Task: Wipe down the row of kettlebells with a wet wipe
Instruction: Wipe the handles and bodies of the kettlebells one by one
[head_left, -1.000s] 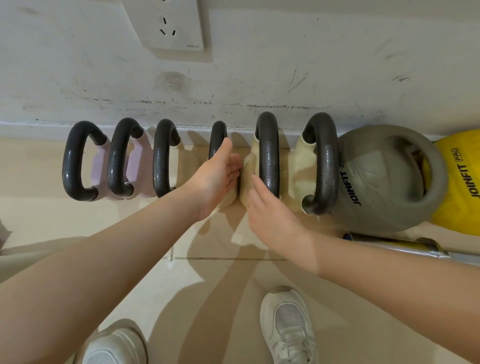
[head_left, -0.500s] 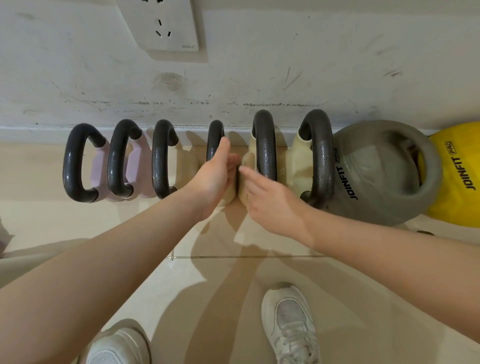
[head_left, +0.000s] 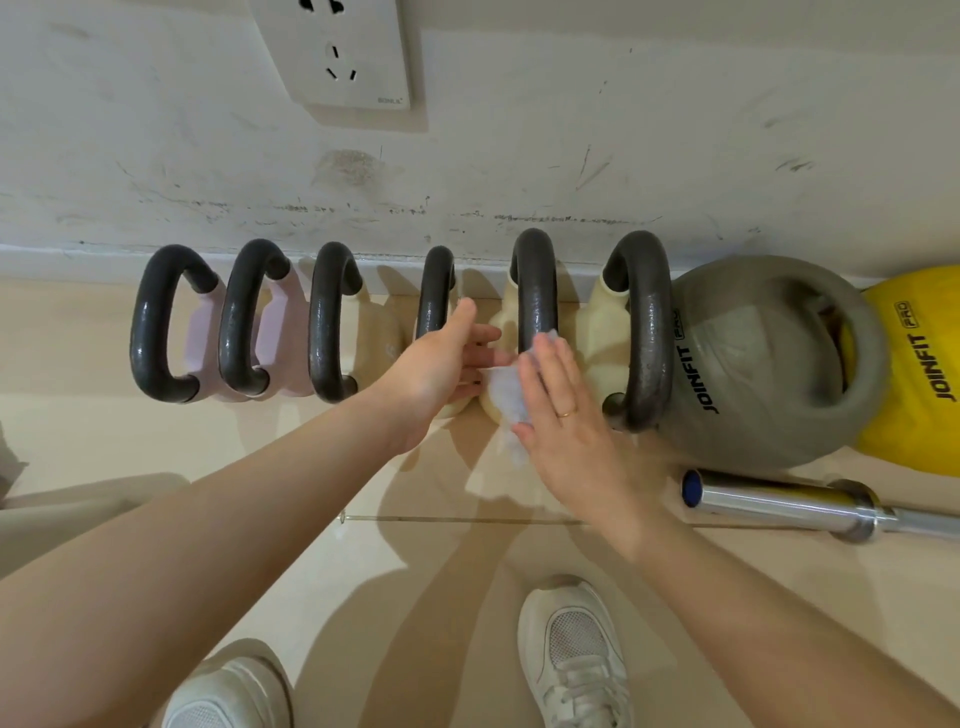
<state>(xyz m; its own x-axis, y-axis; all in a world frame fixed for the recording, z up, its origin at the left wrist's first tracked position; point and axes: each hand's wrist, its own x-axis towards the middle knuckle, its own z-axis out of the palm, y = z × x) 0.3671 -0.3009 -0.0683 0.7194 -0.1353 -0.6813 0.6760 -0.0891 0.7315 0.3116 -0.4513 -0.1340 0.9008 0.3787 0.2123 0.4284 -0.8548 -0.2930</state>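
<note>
A row of kettlebells with dark handles stands along the wall: two pink ones (head_left: 200, 332) at the left, several cream ones, then a big grey one (head_left: 753, 364) and a yellow one (head_left: 914, 374). My right hand (head_left: 558, 400) lies flat with straight fingers and presses a white wet wipe (head_left: 501, 395) onto the near side of the fifth kettlebell (head_left: 535, 291), a cream one. My left hand (head_left: 441, 364) is beside the fourth kettlebell (head_left: 435, 291), thumb up along its handle. Its fingers reach into the gap toward the fifth one.
A chrome barbell end (head_left: 769, 501) lies on the beige floor at the right, just in front of the grey kettlebell. A wall socket (head_left: 337, 52) sits above the row. My two white shoes (head_left: 576, 654) stand below the hands.
My right hand has come out of the gap between the fourth and fifth kettlebells and now lies flat on the fifth one, with the wipe showing. My left hand stays by the fourth.
</note>
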